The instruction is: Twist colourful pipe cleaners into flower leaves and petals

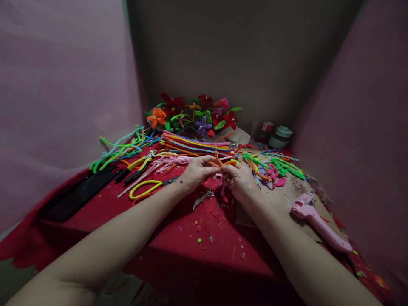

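Observation:
My left hand (pixel 198 171) and my right hand (pixel 237 178) meet over the red cloth (pixel 105 212), both pinched on an orange pipe cleaner (pixel 219 160) bent into loops between the fingertips. A thin dark stem or wire (pixel 218 204) hangs down below the hands. A bundle of straight coloured pipe cleaners (pixel 197 144) lies just behind the hands.
Finished pipe-cleaner flowers (pixel 194 114) stand at the back. Yellow-handled scissors (pixel 146 189) and pliers (pixel 134 168) lie left, with loose green pieces (pixel 117 148). Green and pink scraps (pixel 274 168) lie right, a pink glue gun (pixel 318 223) nearer, jars (pixel 280 137) behind. Walls close in on three sides.

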A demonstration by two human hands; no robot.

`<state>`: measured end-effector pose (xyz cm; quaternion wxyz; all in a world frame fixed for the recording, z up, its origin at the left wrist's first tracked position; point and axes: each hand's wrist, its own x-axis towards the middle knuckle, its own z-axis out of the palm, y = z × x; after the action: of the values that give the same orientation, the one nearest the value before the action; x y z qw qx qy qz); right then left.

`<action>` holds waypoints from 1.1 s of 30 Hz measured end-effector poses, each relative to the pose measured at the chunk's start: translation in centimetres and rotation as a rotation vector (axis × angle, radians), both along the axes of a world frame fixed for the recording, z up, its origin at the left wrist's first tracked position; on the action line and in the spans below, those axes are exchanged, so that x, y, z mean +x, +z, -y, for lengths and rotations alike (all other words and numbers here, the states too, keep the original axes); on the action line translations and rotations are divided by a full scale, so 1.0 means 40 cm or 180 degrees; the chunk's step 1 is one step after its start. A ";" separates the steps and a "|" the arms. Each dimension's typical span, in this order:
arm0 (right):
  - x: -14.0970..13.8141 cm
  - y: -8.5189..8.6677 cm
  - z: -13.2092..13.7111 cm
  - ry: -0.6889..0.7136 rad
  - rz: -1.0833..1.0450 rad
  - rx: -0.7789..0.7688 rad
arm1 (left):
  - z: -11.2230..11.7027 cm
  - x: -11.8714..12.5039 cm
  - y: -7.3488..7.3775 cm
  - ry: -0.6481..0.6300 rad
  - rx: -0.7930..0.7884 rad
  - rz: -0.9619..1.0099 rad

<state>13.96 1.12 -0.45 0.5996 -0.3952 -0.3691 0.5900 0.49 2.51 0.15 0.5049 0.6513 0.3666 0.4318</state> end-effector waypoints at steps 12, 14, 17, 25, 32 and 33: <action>0.022 0.022 -0.001 0.0241 -0.0153 -0.0325 | 0.005 -0.022 -0.007 0.0221 0.2592 -0.1673; 0.022 0.023 -0.001 0.0249 -0.0122 -0.0282 | 0.008 -0.014 0.006 0.0231 0.1822 -0.1108; 0.018 0.021 0.005 0.0279 0.0148 0.0033 | 0.005 -0.009 0.020 -0.0095 0.0105 -0.0097; 0.013 0.028 0.026 0.0124 0.1046 0.0664 | -0.013 -0.040 0.022 -0.1071 -0.1643 0.0600; 0.009 0.030 0.034 -0.0151 0.1405 0.0958 | 0.000 -0.032 0.040 -0.0685 -0.0927 -0.0004; 0.008 0.029 0.035 -0.0202 0.1407 0.0977 | 0.003 -0.028 0.040 -0.0475 -0.0489 -0.0303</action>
<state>14.28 -0.28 0.70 0.5756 -0.4302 -0.5636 0.4074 -0.64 2.38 1.75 0.5661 0.6560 0.3727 0.3322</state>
